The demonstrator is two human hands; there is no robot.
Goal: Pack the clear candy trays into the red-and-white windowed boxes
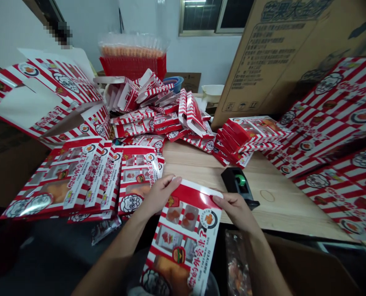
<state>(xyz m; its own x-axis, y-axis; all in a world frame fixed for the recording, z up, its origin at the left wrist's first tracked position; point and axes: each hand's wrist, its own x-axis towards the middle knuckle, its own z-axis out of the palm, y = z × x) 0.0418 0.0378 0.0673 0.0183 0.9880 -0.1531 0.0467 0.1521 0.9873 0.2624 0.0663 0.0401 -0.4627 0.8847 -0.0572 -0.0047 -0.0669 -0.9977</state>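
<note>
A red-and-white striped cardboard box point(186, 222) with clear windows and food pictures is held in front of me, its top end tilted away. My left hand point(160, 193) pinches its upper left corner. At the upper right corner, the thumb of my right hand point(234, 203) presses on the front, fingers behind. Food-like pieces show through the windows. Just beyond my right hand stands a black tape dispenser point(238, 185) with a green core. Left of my left hand lie more striped boxes point(136, 176) in overlapping rows.
Folded striped cartons point(164, 111) are heaped at the table's back. A short stack of boxes point(251, 131) sits right of them. Large striped boxes point(334, 107) line the right side, before a brown carton point(272, 49). A rubber band point(267, 196) lies on the wooden table point(189, 158).
</note>
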